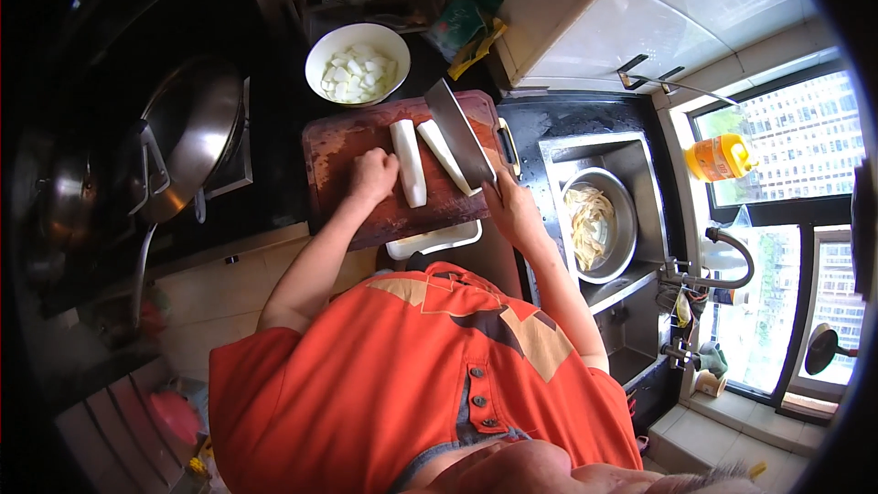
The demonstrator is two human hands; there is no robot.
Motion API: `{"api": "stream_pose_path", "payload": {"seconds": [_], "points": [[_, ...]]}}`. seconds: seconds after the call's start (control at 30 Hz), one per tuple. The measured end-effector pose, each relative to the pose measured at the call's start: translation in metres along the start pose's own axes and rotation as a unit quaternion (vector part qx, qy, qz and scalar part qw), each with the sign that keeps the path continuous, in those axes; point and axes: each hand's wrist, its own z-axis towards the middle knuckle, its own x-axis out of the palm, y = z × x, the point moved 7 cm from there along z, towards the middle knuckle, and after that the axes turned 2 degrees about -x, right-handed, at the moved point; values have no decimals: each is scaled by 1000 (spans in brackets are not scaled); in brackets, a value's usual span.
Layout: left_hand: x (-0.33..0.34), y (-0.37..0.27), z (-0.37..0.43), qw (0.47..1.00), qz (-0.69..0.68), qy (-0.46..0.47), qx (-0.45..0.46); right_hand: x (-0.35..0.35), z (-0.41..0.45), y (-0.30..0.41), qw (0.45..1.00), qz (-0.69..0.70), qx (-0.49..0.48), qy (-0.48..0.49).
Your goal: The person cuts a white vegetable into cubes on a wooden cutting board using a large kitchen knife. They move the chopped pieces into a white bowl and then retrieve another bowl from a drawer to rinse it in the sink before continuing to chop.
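Observation:
On a reddish-brown cutting board (343,165) lie two long pieces of peeled white root vegetable, one thicker (410,161) and one narrower (447,156). My left hand (374,175) rests on the board with curled fingers, just left of the thicker piece; nothing shows inside it. My right hand (509,209) grips the handle of a cleaver (461,134) at the board's right side. The cleaver's broad blade slants up and left, close along the narrower piece. Beyond the board, a white bowl (314,68) holds cut white chunks (360,74).
A metal bowl (627,226) with pale strips sits in the steel sink (641,151) at right, near the faucet (737,267). A wok (192,144) is on the left. A white tray (439,240) lies under the board's near edge. Green and yellow packets (466,20) stand behind.

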Motion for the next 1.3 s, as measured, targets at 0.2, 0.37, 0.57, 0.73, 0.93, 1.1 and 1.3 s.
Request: {"api": "stream_pose_path", "payload": {"seconds": [0.2, 0.37, 0.57, 0.73, 0.93, 1.1, 1.3], "points": [[-9, -53, -45, 985, 158, -46, 55, 7, -37, -18, 997, -40, 5, 67], [28, -52, -62, 973, 215, -72, 35, 24, -37, -29, 988, -89, 23, 123], [-22, -29, -67, 930, 359, -25, 75, 47, -21, -34, 989, -28, -24, 140], [-63, -13, -86, 922, 349, -19, 167, 49, -17, -11, 992, -62, -38, 99], [-62, -34, -73, 911, 65, -263, 310, 59, -20, 39, 980, -165, -54, 93], [-31, -9, -44, 934, 102, -271, 208, 84, -21, 54, 954, -251, -56, 151], [-32, -13, -54, 899, 134, -331, 253, 98, -25, 62, 944, -280, -55, 164]]}}
